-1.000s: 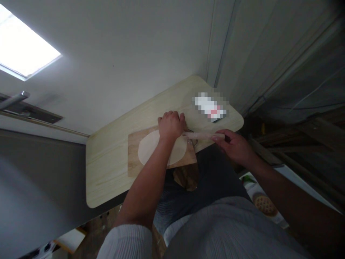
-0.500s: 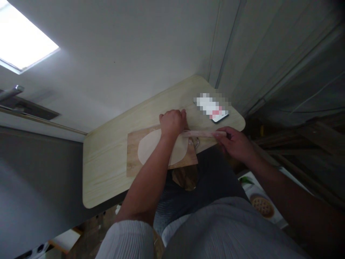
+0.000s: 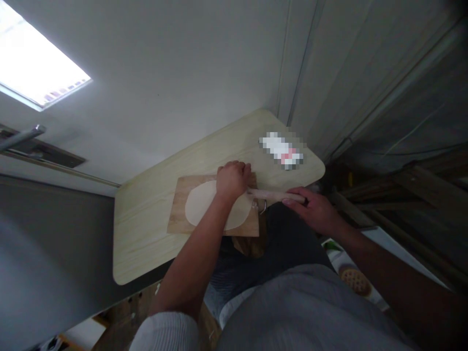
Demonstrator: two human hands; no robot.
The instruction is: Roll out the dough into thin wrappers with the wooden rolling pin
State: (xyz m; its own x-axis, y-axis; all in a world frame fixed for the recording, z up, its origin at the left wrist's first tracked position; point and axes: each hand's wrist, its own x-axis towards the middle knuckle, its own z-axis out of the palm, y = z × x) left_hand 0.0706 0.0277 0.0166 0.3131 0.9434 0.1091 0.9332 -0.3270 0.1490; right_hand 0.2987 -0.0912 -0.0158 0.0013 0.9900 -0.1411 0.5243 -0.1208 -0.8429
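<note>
A thin, pale sheet of rolled dough (image 3: 199, 207) lies on a wooden board (image 3: 176, 214) at the table's front. My left hand (image 3: 234, 179) is closed over the dough's far edge, its fingers curled and partly hidden, so what they grip does not show. From beneath that hand a light wooden rolling pin (image 3: 272, 195) runs to the right, past the board's edge. My right hand (image 3: 316, 207) is wrapped around the pin's right end. The pin's other end is hidden by my left hand. A metal ring (image 3: 263, 208) sticks out at the board's right side.
The board rests on a pale wood-grain table (image 3: 142, 234). A pixelated phone-like object (image 3: 281, 150) lies toward its right end. A white wall (image 3: 164, 112) stands behind. Low on the right, a round, dotted tan item (image 3: 354, 281) sits on a white surface.
The board has turned slightly, and the rolling pin now slopes down toward the right. Both hands appear a little lower in view, partly because the camera has shifted.
</note>
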